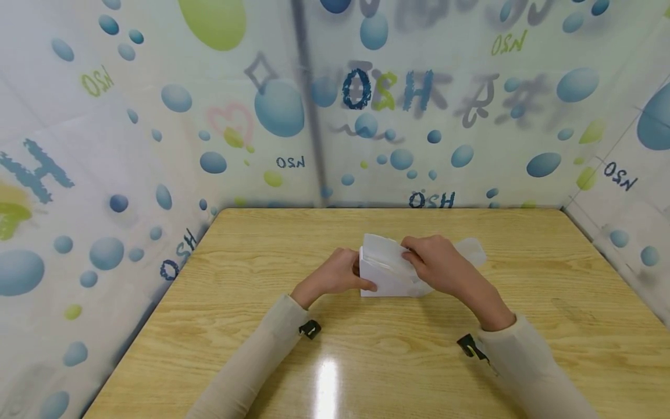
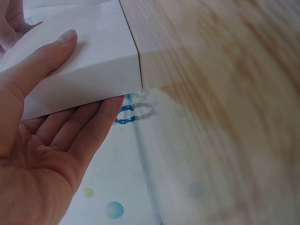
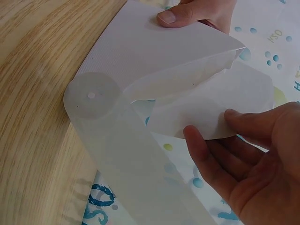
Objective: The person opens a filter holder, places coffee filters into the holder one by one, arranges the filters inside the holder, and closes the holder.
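A white box with a finely ribbed face is held above the table. My left hand grips its left end, thumb on the ribbed face and fingers underneath. On the box's other side my right hand pinches a thin white flap between thumb and fingers. The flap stands away from the box edge, leaving a gap in the right wrist view. A translucent strip with a rounded end and a small hole lies against one box corner. The inside of the box is mostly hidden.
The wood-grain table spreads around the hands. Printed sheets with blue and green spots hang behind it and at both sides. A small black clip sits by the left cuff, another black clip by the right cuff.
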A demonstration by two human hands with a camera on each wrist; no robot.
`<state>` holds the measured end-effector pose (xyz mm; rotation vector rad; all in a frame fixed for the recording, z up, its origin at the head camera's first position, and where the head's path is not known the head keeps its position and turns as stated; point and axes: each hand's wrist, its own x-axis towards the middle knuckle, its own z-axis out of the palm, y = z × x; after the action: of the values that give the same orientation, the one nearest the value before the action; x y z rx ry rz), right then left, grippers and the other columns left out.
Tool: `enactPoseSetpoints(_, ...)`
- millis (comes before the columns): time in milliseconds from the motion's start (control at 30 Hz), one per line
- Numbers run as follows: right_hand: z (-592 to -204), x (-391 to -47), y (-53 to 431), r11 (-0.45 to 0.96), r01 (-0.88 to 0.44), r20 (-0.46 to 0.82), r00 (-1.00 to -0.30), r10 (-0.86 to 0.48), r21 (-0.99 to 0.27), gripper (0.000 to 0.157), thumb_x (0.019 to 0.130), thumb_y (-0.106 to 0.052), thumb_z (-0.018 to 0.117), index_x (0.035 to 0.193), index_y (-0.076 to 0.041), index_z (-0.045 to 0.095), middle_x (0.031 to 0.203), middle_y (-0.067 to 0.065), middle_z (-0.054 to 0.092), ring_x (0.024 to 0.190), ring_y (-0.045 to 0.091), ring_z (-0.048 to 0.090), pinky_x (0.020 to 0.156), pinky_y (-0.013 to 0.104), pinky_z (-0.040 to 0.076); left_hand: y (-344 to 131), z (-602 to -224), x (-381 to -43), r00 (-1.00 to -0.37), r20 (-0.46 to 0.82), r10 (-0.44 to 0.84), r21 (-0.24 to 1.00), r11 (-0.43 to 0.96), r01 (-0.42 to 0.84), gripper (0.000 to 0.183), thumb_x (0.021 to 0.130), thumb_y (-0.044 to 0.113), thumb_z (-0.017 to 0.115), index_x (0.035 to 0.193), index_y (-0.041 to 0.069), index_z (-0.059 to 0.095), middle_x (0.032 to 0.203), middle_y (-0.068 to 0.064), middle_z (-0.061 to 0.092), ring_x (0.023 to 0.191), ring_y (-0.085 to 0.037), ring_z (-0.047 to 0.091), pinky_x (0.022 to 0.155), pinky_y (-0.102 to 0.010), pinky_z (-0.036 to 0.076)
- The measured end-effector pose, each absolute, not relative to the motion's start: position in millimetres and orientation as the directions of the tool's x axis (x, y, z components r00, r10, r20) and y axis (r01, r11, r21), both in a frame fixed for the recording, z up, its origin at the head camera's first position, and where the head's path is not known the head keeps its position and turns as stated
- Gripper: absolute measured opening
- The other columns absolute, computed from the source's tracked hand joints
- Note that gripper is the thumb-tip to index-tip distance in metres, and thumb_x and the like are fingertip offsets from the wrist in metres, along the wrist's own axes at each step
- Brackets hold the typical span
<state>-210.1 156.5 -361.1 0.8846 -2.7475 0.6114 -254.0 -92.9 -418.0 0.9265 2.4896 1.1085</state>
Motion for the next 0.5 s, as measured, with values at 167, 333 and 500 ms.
enactPoseSetpoints(167,-362.0,-209.9,156.4,0.734,-0.592,0.3,-0.804,-0.513,-0.332,0.007,0.101,-0.007,0.064,0.101,-0.005,0.071,0.08,0.004,0.072,0.059,0.007,0.05,0.059,0.026,0.043,-93.2,-418.0,-253.6,-0.759,0.022,0.65,0.741,0.5,0.449,0.039,0.085,0.018,0.088,0.119,0.011,0.071,0.104,-0.006,0.079,0.082,-0.008,0.073,0.071,-0.024,0.059)
enactPoseSetpoints(333,-362.3,-209.6,156.0,0.735,-0.592,0.296,-0.804,-0.515,-0.329,0.008,0.101,-0.007,0.064,0.102,-0.005,0.071,0.083,0.005,0.073,0.061,0.007,0.052,0.059,0.026,0.044,-93.3,-417.9,-253.3,-0.758,0.023,0.652,0.744,0.495,0.448,0.039,0.085,0.018,0.087,0.119,0.01,0.071,0.104,-0.007,0.079,0.082,-0.008,0.073,0.072,-0.024,0.06)
enactPoseSetpoints(500,-362.3,-209.7,156.1,0.736,-0.597,0.298,-0.801,-0.52,-0.319,0.007,0.1,-0.006,0.065,0.102,-0.005,0.072,0.082,0.004,0.073,0.06,0.007,0.052,0.059,0.026,0.044,-92.8,-417.2,-253.5,-0.758,0.024,0.652,0.75,0.489,0.445,0.038,0.085,0.017,0.087,0.119,0.01,0.072,0.105,-0.007,0.079,0.083,-0.009,0.074,0.072,-0.025,0.06)
